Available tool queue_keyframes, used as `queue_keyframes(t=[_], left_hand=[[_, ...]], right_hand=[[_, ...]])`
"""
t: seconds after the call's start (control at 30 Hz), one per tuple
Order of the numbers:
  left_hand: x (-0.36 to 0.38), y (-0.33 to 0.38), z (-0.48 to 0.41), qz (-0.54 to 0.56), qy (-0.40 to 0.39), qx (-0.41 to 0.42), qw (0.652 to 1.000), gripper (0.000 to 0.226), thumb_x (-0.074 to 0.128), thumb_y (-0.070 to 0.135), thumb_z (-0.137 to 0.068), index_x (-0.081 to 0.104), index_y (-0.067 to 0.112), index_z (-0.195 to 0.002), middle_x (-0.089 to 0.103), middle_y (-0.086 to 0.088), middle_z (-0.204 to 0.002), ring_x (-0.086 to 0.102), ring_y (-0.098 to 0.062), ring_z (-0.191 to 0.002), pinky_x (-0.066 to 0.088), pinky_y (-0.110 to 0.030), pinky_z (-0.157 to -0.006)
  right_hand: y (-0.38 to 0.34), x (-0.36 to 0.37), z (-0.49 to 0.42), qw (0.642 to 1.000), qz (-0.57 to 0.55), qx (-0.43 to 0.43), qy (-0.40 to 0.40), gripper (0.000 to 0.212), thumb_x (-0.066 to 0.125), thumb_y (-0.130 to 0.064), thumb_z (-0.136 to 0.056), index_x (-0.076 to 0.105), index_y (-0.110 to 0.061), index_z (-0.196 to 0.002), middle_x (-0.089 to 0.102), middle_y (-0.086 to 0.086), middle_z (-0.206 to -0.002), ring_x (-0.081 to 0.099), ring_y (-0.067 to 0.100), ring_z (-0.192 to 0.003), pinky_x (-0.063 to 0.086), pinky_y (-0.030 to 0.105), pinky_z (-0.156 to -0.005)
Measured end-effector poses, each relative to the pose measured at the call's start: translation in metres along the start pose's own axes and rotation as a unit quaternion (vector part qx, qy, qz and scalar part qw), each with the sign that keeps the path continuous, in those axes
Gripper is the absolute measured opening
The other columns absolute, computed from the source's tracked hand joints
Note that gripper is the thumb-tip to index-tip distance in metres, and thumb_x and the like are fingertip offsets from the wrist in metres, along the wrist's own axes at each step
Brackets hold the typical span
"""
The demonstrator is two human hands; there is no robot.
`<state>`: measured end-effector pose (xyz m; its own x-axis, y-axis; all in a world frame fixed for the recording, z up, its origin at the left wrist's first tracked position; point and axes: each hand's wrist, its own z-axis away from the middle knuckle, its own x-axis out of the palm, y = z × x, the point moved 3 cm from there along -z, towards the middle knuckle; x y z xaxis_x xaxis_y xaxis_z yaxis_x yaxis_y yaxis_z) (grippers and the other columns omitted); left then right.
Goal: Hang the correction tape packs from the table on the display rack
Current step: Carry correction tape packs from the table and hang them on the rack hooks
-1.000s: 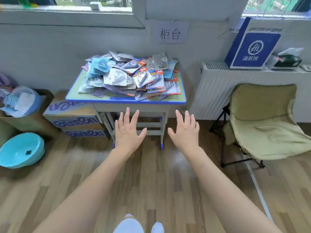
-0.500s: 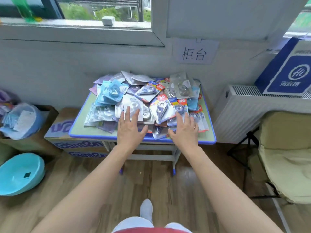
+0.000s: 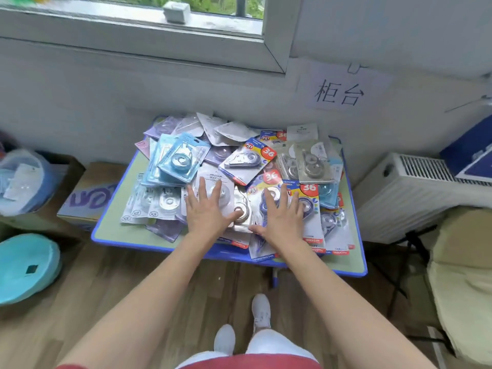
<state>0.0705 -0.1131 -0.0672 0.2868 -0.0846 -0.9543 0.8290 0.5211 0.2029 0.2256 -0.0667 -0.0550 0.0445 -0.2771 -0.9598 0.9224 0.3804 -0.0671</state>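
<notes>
A heap of correction tape packs point(image 3: 239, 166) in blue, lilac, white and red-labelled blister cards covers a small green table with a blue rim point(image 3: 119, 233) under the window. My left hand point(image 3: 207, 211) lies flat with straight fingers over a white pack point(image 3: 213, 179) at the heap's front. My right hand point(image 3: 282, 214) is spread flat over a blue-and-white pack with a red "36" label point(image 3: 308, 190). Neither hand holds anything. No display rack is in view.
A cardboard box point(image 3: 87, 198) stands left of the table, with a bag-filled box point(image 3: 24, 179) and a turquoise basin point(image 3: 26, 267) further left. A white radiator point(image 3: 404, 193) and a cream folding chair point(image 3: 463, 283) are on the right. A paper sign point(image 3: 340, 89) hangs on the wall.
I have stepped up to the table, which now looms larger. Both hands moved forward from in front of the table edge to over the front packs of the heap.
</notes>
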Motion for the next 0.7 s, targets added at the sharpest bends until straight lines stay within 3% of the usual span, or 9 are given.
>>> queue_keyframes(t=[0.2,0.47,0.7], left_hand=[[0.011,-0.003,-0.006,-0.01,-0.028,-0.008,1.0,0.107,0.051,0.077,-0.073,-0.009,0.034,-0.15,-0.015,-0.009,-0.159,-0.015,-0.039,-0.143,-0.005,-0.044,-0.116],[0.008,-0.003,-0.002,0.013,-0.003,-0.01,1.0,0.101,0.064,0.059,-0.076,0.0,0.037,-0.151,-0.013,-0.006,-0.159,-0.005,-0.034,-0.145,0.004,-0.042,-0.117],[0.003,-0.012,0.007,0.022,0.002,-0.001,1.0,0.097,0.066,0.052,-0.076,0.006,0.036,-0.151,-0.011,-0.004,-0.159,0.0,-0.036,-0.144,0.009,-0.043,-0.116]], right_hand=[[0.007,0.006,-0.018,0.999,0.032,-0.012,-0.037,0.098,0.053,-0.065,-0.084,-0.005,-0.026,-0.152,-0.015,0.018,-0.157,-0.005,0.046,-0.143,0.005,0.053,-0.115],[-0.001,0.001,-0.023,0.999,0.026,-0.023,-0.026,0.095,0.059,-0.051,-0.085,-0.002,-0.021,-0.152,-0.008,0.022,-0.157,0.002,0.043,-0.143,0.009,0.049,-0.115],[-0.001,-0.008,-0.005,0.999,-0.002,0.046,-0.029,0.096,0.059,-0.057,-0.083,0.003,-0.022,-0.152,-0.004,0.02,-0.157,0.008,0.042,-0.142,0.017,0.049,-0.113]])
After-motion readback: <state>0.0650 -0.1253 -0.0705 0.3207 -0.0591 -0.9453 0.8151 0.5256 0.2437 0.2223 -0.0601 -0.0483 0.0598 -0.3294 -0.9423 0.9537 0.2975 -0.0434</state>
